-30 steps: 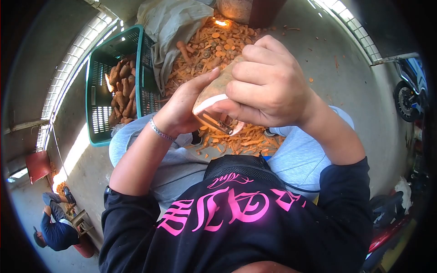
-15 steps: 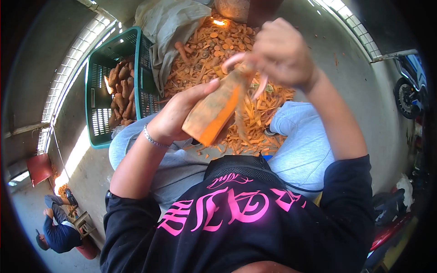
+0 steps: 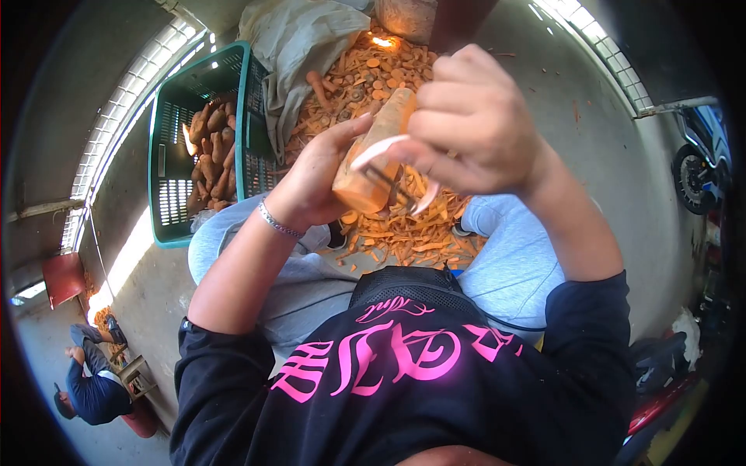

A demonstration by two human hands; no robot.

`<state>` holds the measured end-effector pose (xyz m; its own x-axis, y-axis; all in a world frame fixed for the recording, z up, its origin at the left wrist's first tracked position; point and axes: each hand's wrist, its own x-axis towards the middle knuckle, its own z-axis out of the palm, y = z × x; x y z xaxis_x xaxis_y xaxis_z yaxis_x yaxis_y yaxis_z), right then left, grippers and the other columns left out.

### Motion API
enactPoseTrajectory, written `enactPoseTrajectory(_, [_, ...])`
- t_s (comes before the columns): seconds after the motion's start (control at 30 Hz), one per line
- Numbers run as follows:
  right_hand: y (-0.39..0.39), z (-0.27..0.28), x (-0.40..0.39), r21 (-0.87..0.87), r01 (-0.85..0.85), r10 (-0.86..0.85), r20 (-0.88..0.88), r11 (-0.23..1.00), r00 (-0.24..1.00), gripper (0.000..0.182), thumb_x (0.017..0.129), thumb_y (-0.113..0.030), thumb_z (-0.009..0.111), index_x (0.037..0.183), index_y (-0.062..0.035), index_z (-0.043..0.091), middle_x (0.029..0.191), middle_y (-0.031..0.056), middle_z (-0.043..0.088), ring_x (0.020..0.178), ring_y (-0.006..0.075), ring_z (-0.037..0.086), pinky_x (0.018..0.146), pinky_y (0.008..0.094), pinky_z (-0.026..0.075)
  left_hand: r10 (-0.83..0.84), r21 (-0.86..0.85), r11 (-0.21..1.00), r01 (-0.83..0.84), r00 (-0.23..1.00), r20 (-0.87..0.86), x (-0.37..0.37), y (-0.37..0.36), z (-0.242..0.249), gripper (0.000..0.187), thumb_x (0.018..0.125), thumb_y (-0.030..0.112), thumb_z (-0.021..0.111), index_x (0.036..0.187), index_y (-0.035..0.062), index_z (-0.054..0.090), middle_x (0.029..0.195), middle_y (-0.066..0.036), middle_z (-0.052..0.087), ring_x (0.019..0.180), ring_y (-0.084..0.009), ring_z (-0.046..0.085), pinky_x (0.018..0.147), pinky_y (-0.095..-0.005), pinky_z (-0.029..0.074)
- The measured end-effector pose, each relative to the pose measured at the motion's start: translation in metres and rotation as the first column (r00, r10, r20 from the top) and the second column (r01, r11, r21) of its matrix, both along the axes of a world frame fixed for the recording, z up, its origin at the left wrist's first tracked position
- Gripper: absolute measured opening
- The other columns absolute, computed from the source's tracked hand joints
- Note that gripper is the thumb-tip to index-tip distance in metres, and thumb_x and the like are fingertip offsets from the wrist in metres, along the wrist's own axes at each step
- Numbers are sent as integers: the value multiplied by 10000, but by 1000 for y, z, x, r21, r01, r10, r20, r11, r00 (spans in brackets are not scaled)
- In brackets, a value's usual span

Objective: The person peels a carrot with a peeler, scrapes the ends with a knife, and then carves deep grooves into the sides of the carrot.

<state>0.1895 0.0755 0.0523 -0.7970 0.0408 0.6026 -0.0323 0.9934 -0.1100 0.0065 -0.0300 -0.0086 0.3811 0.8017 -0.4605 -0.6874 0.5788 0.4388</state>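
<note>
My left hand [image 3: 322, 172] is wrapped round the side of a thick carrot [image 3: 360, 192], whose flat cut end tilts toward me. Its skin is partly brown, with brighter orange showing. A pink Y-shaped peeler [image 3: 376, 151] is gripped in my right hand [image 3: 475, 124], fingers closed over its handle. The peeler's blade lies across the carrot near the cut end. Below both hands, orange peelings [image 3: 435, 227] are heaped on the floor between my legs, mixed with round carrot slices.
At left, a green plastic crate [image 3: 244, 116] holds several unpeeled carrots [image 3: 210, 167]. A pale sack [image 3: 299, 39] lies beside the heap. Another person [image 3: 93, 388] sits at the far lower left. A motorbike wheel [image 3: 693, 179] shows at right.
My right hand has brought the peeler down along the carrot toward its cut end. The carrot has turned slightly and shifted right in my left hand.
</note>
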Motion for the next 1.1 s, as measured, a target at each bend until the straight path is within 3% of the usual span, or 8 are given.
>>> enactPoseTrajectory(0.2, [-13, -6, -8, -13, -31, 31, -35, 999, 999, 319, 833, -364, 653, 621, -139, 576, 617, -17, 513, 629, 176, 507, 644, 331, 379, 22, 61, 998, -20, 999, -41, 6, -1, -5, 360, 1034, 252, 301, 1199, 19, 519, 994, -95, 640, 834, -175, 670, 715, -331, 584])
enactPoseTrajectory(0.4, [-11, -9, -6, -24, -21, 22, 40, 999, 999, 326, 841, -369, 654, 618, -143, 582, 622, -19, 529, 629, 177, 514, 642, 330, 376, 35, 2, 999, -36, 963, -266, 14, -5, 7, 406, 1033, 364, 331, 1039, 25, 556, 835, -53, 633, 715, -152, 629, 634, -300, 535])
enactPoseTrajectory(0.6, [37, -32, 11, -58, -44, 47, 52, 997, 998, 272, 840, -346, 672, 654, -153, 623, 623, -17, 529, 632, 181, 512, 645, 327, 366, 25, -69, 997, -46, 960, -279, 19, -15, 24, 418, 1020, 343, 397, 1196, 3, 565, 1005, -92, 672, 841, -158, 669, 729, -285, 544])
enactPoseTrajectory(0.63, [55, -37, 20, -67, 43, -37, 92, 997, 995, 249, 851, -287, 649, 669, -120, 616, 616, -1, 504, 629, 191, 482, 646, 328, 354, -30, -55, 998, 19, 977, -211, 9, -18, 13, 470, 1006, 347, 430, 1299, -15, 497, 1127, -150, 651, 963, -225, 670, 841, -363, 546])
enactPoseTrajectory(0.77, [102, -52, 42, -88, 378, -357, 193, 922, 914, 276, 912, -215, 582, 674, -75, 599, 578, 24, 467, 600, 195, 434, 635, 328, 338, -49, -71, 996, 50, 999, 24, -1, -19, 13, 481, 997, 369, 434, 1236, -37, 532, 1042, -192, 664, 873, -267, 691, 757, -369, 574])
enactPoseTrajectory(0.9, [71, -14, 30, -181, 251, -241, 73, 951, 968, 303, 917, -218, 581, 652, -71, 576, 563, 32, 445, 570, 199, 402, 600, 338, 318, -60, -24, 998, 57, 982, -177, 1, -9, 19, 479, 977, 378, 454, 1186, -44, 541, 932, -193, 661, 683, -305, 693, 606, -404, 585])
enactPoseTrajectory(1.03, [16, 4, 10, 7, 59, -59, 49, 998, 997, 260, 828, -332, 682, 649, -154, 620, 619, -16, 511, 631, 180, 504, 642, 326, 363, 61, 47, 997, -59, 997, -55, 9, -7, 14, 407, 976, 339, 449, 1153, -11, 558, 909, -126, 663, 752, -248, 678, 620, -380, 582])
enactPoseTrajectory(1.1, [-1, 3, 3, -43, -28, 29, 14, 999, 999, 244, 793, -289, 708, 649, -125, 599, 611, 3, 460, 593, 198, 444, 607, 338, 331, 29, 47, 999, -27, 998, -50, 6, -4, 10, 388, 980, 337, 448, 1150, 8, 562, 926, -101, 664, 783, -208, 670, 635, -356, 579])
